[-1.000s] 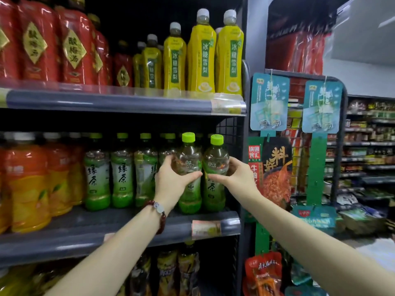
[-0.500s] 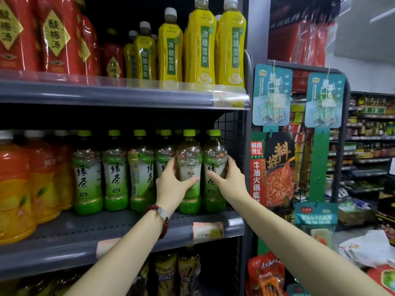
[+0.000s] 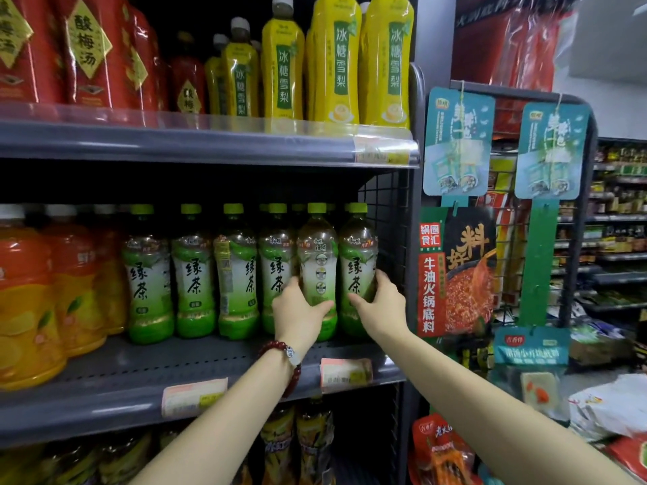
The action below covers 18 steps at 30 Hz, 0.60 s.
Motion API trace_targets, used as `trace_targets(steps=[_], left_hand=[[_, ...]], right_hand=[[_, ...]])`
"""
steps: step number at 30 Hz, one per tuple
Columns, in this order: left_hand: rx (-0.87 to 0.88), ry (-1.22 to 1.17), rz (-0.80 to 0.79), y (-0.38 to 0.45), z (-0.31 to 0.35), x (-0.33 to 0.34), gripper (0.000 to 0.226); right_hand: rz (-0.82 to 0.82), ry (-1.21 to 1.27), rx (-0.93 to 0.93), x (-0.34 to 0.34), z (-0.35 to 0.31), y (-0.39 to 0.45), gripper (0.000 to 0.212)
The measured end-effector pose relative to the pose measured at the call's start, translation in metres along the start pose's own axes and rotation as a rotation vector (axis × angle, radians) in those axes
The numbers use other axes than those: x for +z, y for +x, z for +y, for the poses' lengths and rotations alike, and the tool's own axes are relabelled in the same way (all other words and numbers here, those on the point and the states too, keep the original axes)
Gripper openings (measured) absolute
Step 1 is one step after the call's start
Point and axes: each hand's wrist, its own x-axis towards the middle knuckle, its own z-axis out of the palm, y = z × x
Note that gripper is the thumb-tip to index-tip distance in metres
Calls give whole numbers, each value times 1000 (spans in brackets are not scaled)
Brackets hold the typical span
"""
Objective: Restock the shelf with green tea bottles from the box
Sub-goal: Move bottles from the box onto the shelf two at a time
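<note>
A row of green tea bottles with green caps stands on the grey middle shelf (image 3: pixel 147 383). My left hand (image 3: pixel 297 315) grips the lower part of one green tea bottle (image 3: pixel 318 260), second from the right end, its label turned sideways. My right hand (image 3: pixel 380 302) grips the rightmost green tea bottle (image 3: pixel 357 253), next to the wire side panel. Both bottles stand upright on the shelf in line with several others (image 3: pixel 192 271). The box is not in view.
Orange drink bottles (image 3: pixel 28 302) fill the shelf's left part. Yellow pear drinks (image 3: pixel 336 61) and red bottles (image 3: pixel 87 54) stand on the upper shelf. A hanging rack of sauce packets (image 3: pixel 458 271) stands to the right. More bottles sit on the shelf below.
Both hands have pushed the two bottles back from the shelf's front into line with the row. The camera has moved closer and tilted slightly.
</note>
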Motion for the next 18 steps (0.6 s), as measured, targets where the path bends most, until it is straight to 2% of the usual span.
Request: trace_targets(steps=[4, 11, 18], left_hand=[[-21, 34, 19, 4, 6, 9, 65], [-41, 86, 51, 6, 11, 20, 61], [-30, 147, -10, 8, 17, 13, 68]], right_hand=[[-28, 33, 63, 3, 2, 9, 63], [-75, 62, 107, 6, 9, 17, 69], [-97, -12, 89, 3, 2, 21, 67]])
